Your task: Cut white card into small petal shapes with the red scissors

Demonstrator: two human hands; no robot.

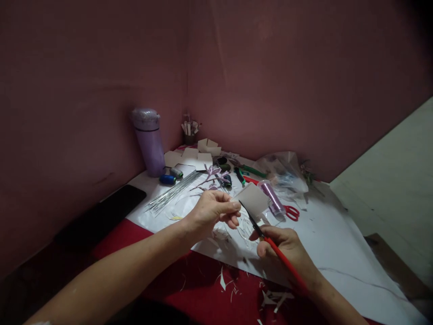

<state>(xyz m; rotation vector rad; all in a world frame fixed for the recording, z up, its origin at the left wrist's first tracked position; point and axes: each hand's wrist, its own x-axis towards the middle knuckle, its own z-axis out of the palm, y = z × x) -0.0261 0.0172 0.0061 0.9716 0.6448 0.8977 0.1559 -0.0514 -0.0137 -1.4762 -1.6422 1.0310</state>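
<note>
My left hand [219, 207] is closed in a pinch above the white sheet, thumb against fingers. Whatever lies between the fingertips is too small to make out. In my right hand [282, 243] is a pair of scissors [257, 225] with red handles and dark blades. Their tips point up and left, close to my left fingertips. A cream card [252, 198] shows just behind the blades; whether my left hand touches it I cannot tell. Thin white cut strips [245, 230] lie beneath the hands.
Purple wire flowers [212, 172], thin metal rods [174, 192], a blue thread spool [168, 179] and a purple spool [272, 197] lie around. Red-handled scissors [292, 213] rest at right. A purple tumbler [149, 144] stands left, near a black phone-like slab [104, 212]. Paper scraps [275, 298] litter the red cloth.
</note>
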